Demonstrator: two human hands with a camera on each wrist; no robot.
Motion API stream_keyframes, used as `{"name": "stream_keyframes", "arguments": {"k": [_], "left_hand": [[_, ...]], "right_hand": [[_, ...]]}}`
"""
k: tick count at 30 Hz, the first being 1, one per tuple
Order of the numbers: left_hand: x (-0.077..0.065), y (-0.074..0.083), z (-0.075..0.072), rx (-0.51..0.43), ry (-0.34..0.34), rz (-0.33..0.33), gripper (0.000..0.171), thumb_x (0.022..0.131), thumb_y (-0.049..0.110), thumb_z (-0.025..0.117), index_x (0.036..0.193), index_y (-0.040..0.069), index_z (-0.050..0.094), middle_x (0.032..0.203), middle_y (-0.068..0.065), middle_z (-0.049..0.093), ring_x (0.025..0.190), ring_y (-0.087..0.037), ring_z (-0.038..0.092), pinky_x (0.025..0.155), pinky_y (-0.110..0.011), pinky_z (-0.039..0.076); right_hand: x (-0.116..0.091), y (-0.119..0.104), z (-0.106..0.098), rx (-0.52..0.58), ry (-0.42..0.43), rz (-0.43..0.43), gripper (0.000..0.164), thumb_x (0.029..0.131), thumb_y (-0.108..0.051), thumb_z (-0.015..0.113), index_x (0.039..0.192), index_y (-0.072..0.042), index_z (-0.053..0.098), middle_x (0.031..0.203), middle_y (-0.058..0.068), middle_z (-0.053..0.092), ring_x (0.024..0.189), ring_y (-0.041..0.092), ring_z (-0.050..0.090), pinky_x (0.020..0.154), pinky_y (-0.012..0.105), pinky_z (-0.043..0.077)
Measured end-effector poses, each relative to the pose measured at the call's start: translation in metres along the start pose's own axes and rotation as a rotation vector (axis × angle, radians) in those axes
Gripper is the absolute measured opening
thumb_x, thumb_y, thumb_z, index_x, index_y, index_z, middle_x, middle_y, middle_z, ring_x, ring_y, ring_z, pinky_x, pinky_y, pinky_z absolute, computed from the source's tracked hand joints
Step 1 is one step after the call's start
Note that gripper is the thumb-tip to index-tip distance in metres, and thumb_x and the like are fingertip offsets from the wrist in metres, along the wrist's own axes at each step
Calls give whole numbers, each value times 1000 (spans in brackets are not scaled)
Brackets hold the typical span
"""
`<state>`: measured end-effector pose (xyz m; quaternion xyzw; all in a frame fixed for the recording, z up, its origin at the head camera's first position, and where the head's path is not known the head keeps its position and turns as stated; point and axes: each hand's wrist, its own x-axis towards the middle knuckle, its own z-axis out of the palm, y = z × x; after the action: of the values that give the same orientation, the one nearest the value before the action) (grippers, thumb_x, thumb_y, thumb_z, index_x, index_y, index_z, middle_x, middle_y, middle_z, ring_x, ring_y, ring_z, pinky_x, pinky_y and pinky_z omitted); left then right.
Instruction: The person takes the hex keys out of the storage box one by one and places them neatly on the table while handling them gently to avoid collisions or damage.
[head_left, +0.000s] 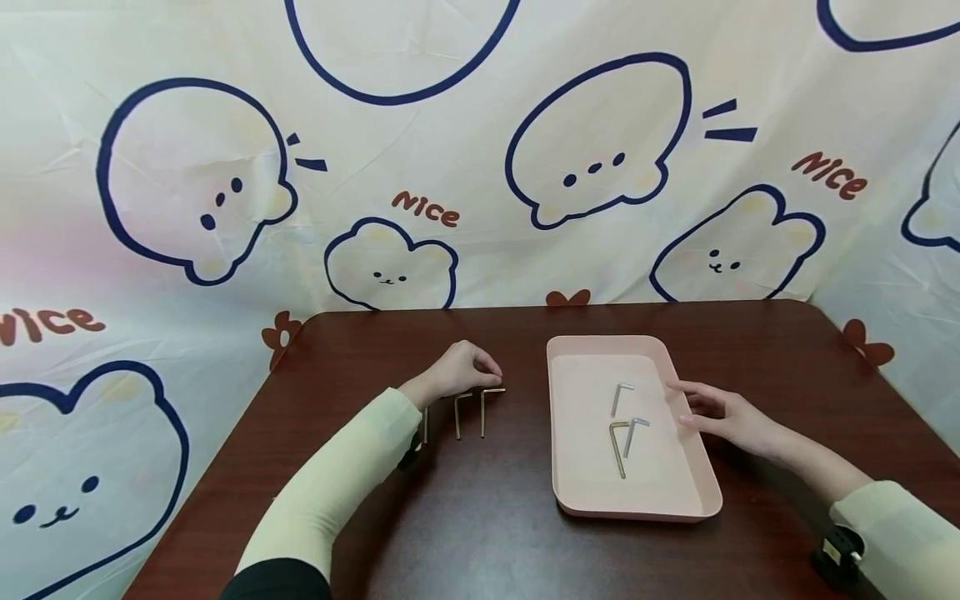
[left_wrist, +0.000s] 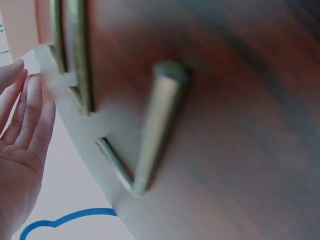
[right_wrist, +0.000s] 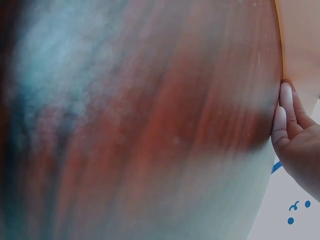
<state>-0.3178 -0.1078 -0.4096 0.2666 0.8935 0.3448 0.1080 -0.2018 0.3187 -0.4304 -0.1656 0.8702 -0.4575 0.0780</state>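
Observation:
Three brass-coloured hex keys lie in a row on the table; the nearest to the left wrist camera is a large hex key (left_wrist: 155,135). My left hand (head_left: 461,369) hovers over their upper ends, fingertips close above the short arm of the rightmost hex key (head_left: 483,414). In the left wrist view, the left hand (left_wrist: 25,135) has extended fingers with no key between them. The right hand (head_left: 731,421) touches the right rim of a pink tray (head_left: 630,500) with thumb and finger. Inside lie a brass-coloured hex key (head_left: 617,450) and two silver ones (head_left: 617,400).
The dark brown table (head_left: 480,517) carries everything and ends at a back edge against a patterned curtain (head_left: 480,167). Dark wrist cameras (head_left: 838,557) are worn at the sleeves. Bare tabletop lies between the tray and the row of keys.

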Motion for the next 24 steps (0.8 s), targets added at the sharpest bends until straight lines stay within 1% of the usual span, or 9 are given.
{"name": "stream_keyframes", "arguments": {"k": [2, 4, 7, 9, 12, 17, 22, 24], "left_hand": [[2, 4, -1, -2, -2, 35, 5, 86, 14, 75, 90, 10, 78, 88, 4, 71, 78, -12, 60, 67, -25, 49], [4, 9, -1, 4, -8, 72, 7, 87, 14, 75, 91, 9, 78, 90, 4, 71, 80, -11, 60, 68, -25, 49], [6, 20, -2, 12, -20, 110, 9, 87, 14, 75, 93, 8, 77, 92, 3, 71, 83, -12, 60, 72, -25, 50], [7, 27, -1, 13, -32, 123, 10, 87, 14, 74, 94, 7, 77, 92, 3, 71, 84, -12, 60, 74, -25, 50], [7, 38, 2, 11, -52, 143, 11, 87, 13, 74, 95, 6, 77, 91, 3, 71, 82, -11, 61, 73, -25, 51], [9, 52, 5, 4, -95, 202, 13, 87, 11, 74, 96, 2, 76, 89, 2, 71, 79, -8, 64, 71, -23, 52], [14, 66, 5, 2, -124, 216, 9, 87, 12, 75, 93, 7, 76, 84, 6, 71, 77, -8, 65, 70, -22, 51], [18, 72, 4, 13, -136, 228, 9, 87, 12, 75, 93, 6, 76, 84, 6, 70, 77, -8, 65, 70, -22, 51]], "right_hand": [[-1, -1, 0, -2, 3, -1, 57, 95, -15, 64, 144, 2, 40, 124, 23, 57, 100, 12, 56, 78, 23, 48], [-1, -1, 0, -4, 4, -4, 57, 95, -15, 64, 144, 3, 40, 124, 23, 57, 100, 13, 56, 78, 23, 48], [-2, -1, 0, -3, 5, -7, 56, 95, -15, 64, 143, 3, 41, 123, 23, 58, 100, 13, 57, 77, 23, 48], [-2, -1, 0, -4, 7, -6, 56, 95, -15, 64, 143, 3, 41, 122, 23, 58, 99, 13, 57, 77, 23, 48], [-2, 0, 0, -4, 10, -7, 56, 95, -15, 64, 143, 4, 41, 122, 22, 58, 98, 12, 57, 77, 23, 48], [-2, 2, 1, -9, 13, -20, 56, 94, -14, 65, 142, 4, 42, 123, 23, 58, 99, 9, 57, 78, 22, 48], [-1, 2, 0, -18, 12, -26, 56, 94, -15, 65, 142, 4, 42, 123, 23, 58, 100, 9, 56, 78, 22, 48], [0, 2, 0, -19, 10, -23, 56, 94, -15, 65, 143, 4, 42, 124, 23, 58, 100, 10, 56, 78, 22, 48]]}}
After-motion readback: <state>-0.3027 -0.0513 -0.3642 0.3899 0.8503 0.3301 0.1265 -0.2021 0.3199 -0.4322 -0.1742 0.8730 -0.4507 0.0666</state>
